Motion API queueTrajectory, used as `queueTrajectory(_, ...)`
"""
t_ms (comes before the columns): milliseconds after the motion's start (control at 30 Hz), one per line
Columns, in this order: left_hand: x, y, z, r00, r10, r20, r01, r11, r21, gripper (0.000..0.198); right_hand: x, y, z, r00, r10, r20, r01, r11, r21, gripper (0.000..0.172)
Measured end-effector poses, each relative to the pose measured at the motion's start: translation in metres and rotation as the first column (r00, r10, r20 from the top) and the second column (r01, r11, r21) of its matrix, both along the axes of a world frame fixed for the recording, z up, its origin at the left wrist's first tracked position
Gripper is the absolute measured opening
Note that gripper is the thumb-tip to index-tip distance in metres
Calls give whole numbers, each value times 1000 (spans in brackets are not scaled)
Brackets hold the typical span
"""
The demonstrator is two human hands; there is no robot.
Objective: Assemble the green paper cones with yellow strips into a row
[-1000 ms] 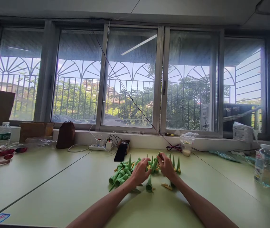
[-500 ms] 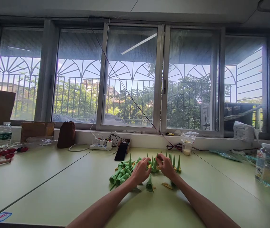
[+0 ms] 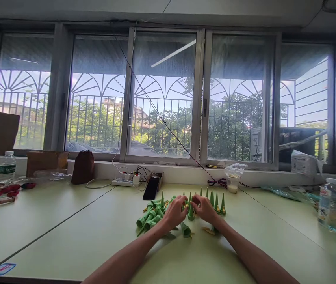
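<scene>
Both my hands meet over the table around one upright green plastic cone (image 3: 190, 214). My right hand (image 3: 205, 209) has its fingers curled in and pinches the cone's upper part. On the cone's other side, my left hand (image 3: 175, 212) is closed, thumb and fingertips together; whatever is between them is too small to make out. A loose cone (image 3: 186, 229) lies on its side below my hands, its round mouth facing me. Small yellow pieces (image 3: 208, 230) lie under my right wrist. To the left is a heap of green cones (image 3: 150, 217).
Several upright cones (image 3: 216, 202) with yellow bits stand behind my right hand. A phone (image 3: 151, 188), a power strip (image 3: 125, 182) and a bagged cup (image 3: 233, 183) line the back. A bottle (image 3: 330, 205) stands right; red items (image 3: 6, 190) lie far left.
The cone between my hands has gone from tilted to upright and shifted slightly left, with my right hand. The loose cone below has turned slightly. A hand at the far left edge has left view.
</scene>
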State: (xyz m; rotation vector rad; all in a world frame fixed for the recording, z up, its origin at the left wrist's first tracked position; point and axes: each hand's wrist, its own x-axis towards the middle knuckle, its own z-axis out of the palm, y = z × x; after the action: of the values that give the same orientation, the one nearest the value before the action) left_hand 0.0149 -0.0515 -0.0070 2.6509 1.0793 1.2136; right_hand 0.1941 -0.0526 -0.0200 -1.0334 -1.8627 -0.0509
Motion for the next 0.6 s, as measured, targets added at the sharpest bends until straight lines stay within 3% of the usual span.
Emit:
queueTrajectory(200, -3, 1, 6, 998, 48, 31, -48, 999, -18, 15, 1, 1, 1, 1000, -9, 0, 9, 1000, 1, 17)
queueTrajectory(433, 0, -3, 8, 988, 43, -148, -45, 999, -15, 28, 0, 0, 0, 1000, -10, 9, 11, 1000, -13, 19)
queueTrajectory(600, 2, -10, 7, 973, 11, -229, -26, 998, -61, 42, -1, -1, 3, 994, -16, -111, 17, 1000, 11, 22)
